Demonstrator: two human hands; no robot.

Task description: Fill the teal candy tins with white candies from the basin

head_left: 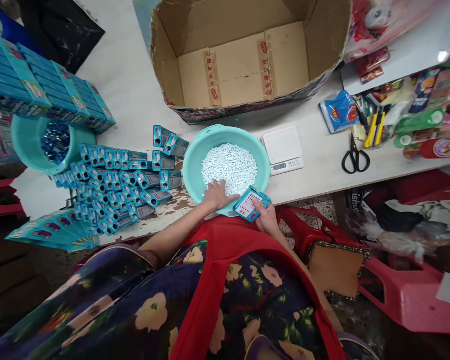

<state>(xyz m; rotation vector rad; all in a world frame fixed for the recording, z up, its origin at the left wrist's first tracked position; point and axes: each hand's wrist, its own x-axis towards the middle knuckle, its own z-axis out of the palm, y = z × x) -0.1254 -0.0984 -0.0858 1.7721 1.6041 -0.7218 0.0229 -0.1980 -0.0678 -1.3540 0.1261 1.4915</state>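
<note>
A teal basin [200, 150] on the table holds a heap of small white tablets [229, 167]. My left hand [216, 194] reaches over the basin's near rim, its fingers bent down into the tablets. My right hand [267, 216] grips a small blue box [249, 203] with a white label, tilted at the basin's near edge. To the left of the basin lies a pile of several matching small blue boxes [114, 187].
A big open cardboard box [247, 55] stands behind the basin. A white scale [283, 149], black scissors [355, 157] and clutter sit to the right. A teal bucket [30, 145] and stacked blue cartons [41, 85] stand left. Red plastic stools [405, 295] are at the right.
</note>
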